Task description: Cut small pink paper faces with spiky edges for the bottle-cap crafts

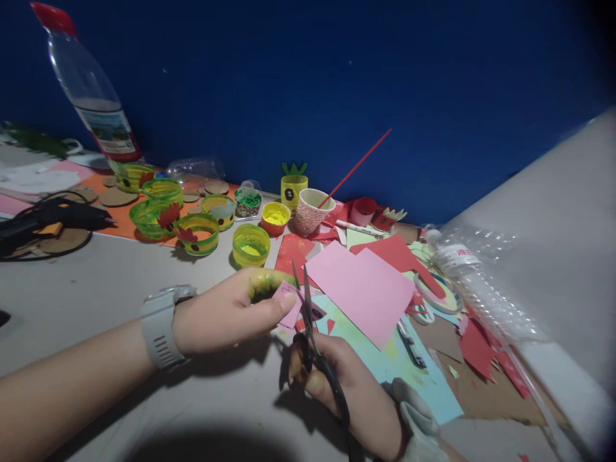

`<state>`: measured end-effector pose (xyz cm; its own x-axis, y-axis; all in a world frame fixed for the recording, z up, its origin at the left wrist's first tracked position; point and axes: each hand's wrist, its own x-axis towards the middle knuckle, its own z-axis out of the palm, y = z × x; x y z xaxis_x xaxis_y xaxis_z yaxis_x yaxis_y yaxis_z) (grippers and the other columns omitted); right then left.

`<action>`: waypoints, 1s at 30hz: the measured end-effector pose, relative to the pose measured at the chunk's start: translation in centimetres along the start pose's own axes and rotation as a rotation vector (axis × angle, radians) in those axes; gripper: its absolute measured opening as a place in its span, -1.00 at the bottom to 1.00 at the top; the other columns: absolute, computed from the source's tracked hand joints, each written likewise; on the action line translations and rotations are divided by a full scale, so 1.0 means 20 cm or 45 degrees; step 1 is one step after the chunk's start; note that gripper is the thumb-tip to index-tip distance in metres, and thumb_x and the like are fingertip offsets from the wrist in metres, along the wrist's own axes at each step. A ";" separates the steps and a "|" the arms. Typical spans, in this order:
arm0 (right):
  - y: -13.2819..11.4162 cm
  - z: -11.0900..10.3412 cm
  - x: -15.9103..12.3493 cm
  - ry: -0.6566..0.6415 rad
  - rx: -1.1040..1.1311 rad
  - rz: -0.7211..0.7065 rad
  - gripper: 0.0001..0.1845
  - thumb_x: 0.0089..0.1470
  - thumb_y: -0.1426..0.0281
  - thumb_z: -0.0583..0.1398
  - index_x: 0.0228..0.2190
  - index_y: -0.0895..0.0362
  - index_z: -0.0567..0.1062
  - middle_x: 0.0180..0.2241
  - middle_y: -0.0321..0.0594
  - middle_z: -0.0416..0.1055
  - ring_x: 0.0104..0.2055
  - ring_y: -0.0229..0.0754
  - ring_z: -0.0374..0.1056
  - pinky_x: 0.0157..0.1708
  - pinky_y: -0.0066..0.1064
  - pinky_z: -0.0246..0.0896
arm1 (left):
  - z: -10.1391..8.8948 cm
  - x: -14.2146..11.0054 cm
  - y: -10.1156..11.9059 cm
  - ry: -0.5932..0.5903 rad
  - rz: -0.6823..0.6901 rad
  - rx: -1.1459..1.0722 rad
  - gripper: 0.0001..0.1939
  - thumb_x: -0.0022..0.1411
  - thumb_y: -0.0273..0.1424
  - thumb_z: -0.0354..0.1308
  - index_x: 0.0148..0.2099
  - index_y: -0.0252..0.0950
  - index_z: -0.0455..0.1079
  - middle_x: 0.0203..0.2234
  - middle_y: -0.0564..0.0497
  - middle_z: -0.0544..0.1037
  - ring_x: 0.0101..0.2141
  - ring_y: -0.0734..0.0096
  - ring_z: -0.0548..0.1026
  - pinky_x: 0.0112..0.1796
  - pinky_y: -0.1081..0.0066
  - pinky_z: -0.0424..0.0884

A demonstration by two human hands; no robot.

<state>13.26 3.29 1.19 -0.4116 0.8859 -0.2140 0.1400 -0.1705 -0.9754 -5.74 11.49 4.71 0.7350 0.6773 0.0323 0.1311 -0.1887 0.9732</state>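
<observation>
My left hand, with a grey watch on the wrist, pinches a small pink paper piece; green paint smears its fingers. My right hand is closed round the handles of black scissors, whose blades point up and straddle the pink piece. Both hands hover over the grey table, just left of a large pink paper sheet lying on light blue paper.
Green and yellow plastic rings and paint cups stand behind the hands. A patterned cup holds a red stick. A black glue gun lies far left. Clear bottles stand at left and right. Red paper scraps cover the right.
</observation>
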 end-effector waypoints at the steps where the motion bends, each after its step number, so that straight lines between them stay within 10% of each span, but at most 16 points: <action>1: 0.00 0.00 0.00 0.008 0.002 -0.002 -0.35 -0.04 -0.21 0.18 -0.48 0.18 0.38 -0.54 -0.33 0.20 -0.49 -0.28 0.07 -0.52 -0.47 -0.02 | 0.00 0.00 0.00 -0.002 0.005 0.016 -0.59 0.38 -0.26 -0.08 -0.51 -0.30 0.12 -0.67 0.13 0.24 -0.62 0.58 0.18 -0.59 0.53 0.11; 30: 0.02 0.00 -0.01 -0.003 -0.020 -0.029 -0.32 -0.06 -0.23 0.17 -0.48 0.19 0.39 -0.54 -0.35 0.20 -0.49 -0.30 0.05 -0.51 -0.46 -0.02 | -0.03 0.01 0.02 -0.068 0.032 0.130 -0.60 0.37 -0.28 -0.11 -0.52 -0.31 0.20 -0.67 0.11 0.28 -0.60 0.54 0.22 -0.56 0.50 0.13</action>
<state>13.38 3.09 0.83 -0.4167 0.8886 -0.1920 0.1449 -0.1436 -0.9790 -5.93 11.95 5.22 0.7729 0.6332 0.0413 0.1774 -0.2781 0.9440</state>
